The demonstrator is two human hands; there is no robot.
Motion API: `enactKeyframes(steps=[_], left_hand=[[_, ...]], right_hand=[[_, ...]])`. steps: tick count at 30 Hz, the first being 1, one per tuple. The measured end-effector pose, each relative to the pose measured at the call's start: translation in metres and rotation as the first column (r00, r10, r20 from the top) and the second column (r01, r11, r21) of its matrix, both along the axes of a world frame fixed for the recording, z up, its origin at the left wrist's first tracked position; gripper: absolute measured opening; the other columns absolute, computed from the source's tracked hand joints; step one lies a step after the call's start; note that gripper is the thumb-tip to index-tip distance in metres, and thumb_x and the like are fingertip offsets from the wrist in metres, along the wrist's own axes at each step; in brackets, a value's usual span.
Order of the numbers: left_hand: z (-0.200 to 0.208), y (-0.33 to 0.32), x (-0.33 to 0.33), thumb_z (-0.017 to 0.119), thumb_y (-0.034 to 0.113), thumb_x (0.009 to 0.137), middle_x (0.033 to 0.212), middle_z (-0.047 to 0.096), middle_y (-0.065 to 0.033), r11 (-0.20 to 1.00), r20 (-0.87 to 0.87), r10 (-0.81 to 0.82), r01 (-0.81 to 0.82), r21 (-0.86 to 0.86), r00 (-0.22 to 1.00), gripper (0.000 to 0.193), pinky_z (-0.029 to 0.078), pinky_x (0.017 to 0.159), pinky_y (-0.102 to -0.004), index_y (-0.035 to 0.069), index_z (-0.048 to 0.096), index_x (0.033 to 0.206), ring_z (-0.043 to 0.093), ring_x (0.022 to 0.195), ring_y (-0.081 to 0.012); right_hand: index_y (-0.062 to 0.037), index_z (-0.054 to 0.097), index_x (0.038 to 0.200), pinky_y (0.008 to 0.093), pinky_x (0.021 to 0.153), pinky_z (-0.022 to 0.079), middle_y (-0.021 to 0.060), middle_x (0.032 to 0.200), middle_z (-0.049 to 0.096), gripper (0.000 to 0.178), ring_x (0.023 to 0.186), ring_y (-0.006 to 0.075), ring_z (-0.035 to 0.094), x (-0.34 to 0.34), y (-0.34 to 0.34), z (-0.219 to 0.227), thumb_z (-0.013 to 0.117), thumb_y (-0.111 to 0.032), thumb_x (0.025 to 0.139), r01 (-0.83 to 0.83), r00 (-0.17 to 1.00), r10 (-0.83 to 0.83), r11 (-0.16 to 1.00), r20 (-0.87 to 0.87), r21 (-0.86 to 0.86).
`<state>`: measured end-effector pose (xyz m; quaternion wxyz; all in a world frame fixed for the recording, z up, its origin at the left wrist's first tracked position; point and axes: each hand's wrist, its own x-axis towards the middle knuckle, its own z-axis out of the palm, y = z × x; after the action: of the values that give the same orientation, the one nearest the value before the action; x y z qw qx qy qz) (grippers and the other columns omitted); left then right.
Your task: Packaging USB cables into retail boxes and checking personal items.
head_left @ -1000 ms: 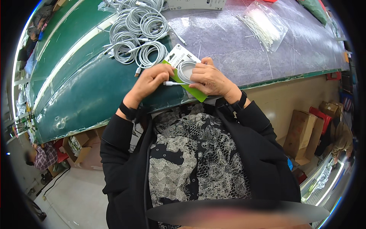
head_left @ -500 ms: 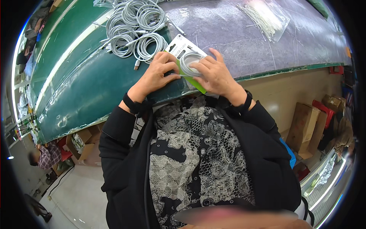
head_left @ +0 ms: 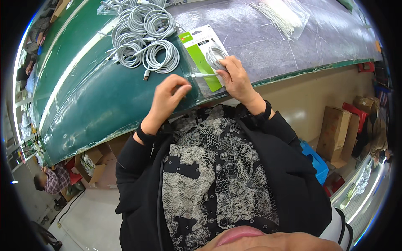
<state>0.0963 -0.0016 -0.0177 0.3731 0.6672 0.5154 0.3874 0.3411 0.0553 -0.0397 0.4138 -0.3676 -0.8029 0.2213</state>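
A coiled light-grey cable (head_left: 215,57) lies against a white and green retail card (head_left: 197,52) at the table's front edge. My right hand (head_left: 236,79) is closed on the cable coil, thumb in front, holding it over the card's right side. One plug end (head_left: 196,75) of this cable sticks out to the left across the card. Just left of the card, my left hand (head_left: 169,94) hovers over the green mat with curled fingers and thumb pressed in; nothing shows in it. A loose pile of similar coiled cables (head_left: 144,25) sits beyond my left hand, the nearest coil (head_left: 161,56) closest.
A clear bag of thin white strips (head_left: 284,16) lies at the far right of the table. The table covering is green (head_left: 92,92) on the left and grey (head_left: 259,50) on the right. Cardboard boxes (head_left: 335,134) and a blue stool (head_left: 314,163) stand on the floor at right.
My left hand has let go of the card and cable and drawn away to the left. The card has tilted the other way, its green strip now on the left, with my right hand still on the coil.
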Motion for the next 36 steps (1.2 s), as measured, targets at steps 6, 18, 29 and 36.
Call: enactKeyframes(steps=[6,18,29,36], left_hand=[[0.004,0.029,0.035,0.055,0.004,0.094,0.123,0.058,-0.0074,0.87,0.549,0.054,0.23,-0.436,0.834,0.043,0.049,0.091,-0.0314,-0.003,0.044,0.134,0.058,0.106,-0.0134],[-0.006,0.018,0.062,0.048,0.014,0.099,0.126,0.057,-0.0116,0.763,0.764,0.351,0.308,-0.568,0.541,0.037,0.053,0.09,-0.0369,-0.001,0.044,0.133,0.061,0.108,-0.0221],[0.017,0.02,0.064,0.035,0.017,0.102,0.133,0.05,-0.0187,0.746,0.757,0.407,0.292,-0.599,0.512,0.041,0.046,0.102,-0.0479,-0.003,0.035,0.138,0.054,0.12,-0.03],[0.021,0.008,0.075,0.038,0.009,0.101,0.135,0.048,-0.0182,0.87,0.885,0.277,0.292,-0.397,0.375,0.038,0.042,0.108,-0.0473,-0.005,0.037,0.136,0.051,0.123,-0.0283]], right_hand=[[-0.0002,0.057,0.112,0.0413,0.085,0.044,0.0142,0.1,0.056,0.028,0.097,0.0334,0.054,0.014,0.001,0.006,0.065,-0.009,0.086,-0.175,0.976,0.138,0.958,-0.167,-0.227],[-0.0079,0.063,0.089,0.0534,0.104,0.036,0.0078,0.109,0.054,0.024,0.106,0.0286,0.054,0.012,-0.005,0.026,0.077,-0.019,0.073,-0.173,0.982,0.158,0.973,0.105,0.154],[-0.0119,0.062,0.082,0.0523,0.106,0.035,0.0029,0.1,0.057,0.017,0.102,0.0235,0.057,0.015,-0.004,0.034,0.075,-0.009,0.072,-0.152,0.98,0.153,0.988,-0.128,0.018],[-0.0115,0.063,0.084,0.0521,0.107,0.035,0.0015,0.096,0.057,0.019,0.097,0.0204,0.059,0.025,0.007,0.037,0.073,-0.003,0.07,-0.105,0.992,0.112,0.988,-0.058,0.113]])
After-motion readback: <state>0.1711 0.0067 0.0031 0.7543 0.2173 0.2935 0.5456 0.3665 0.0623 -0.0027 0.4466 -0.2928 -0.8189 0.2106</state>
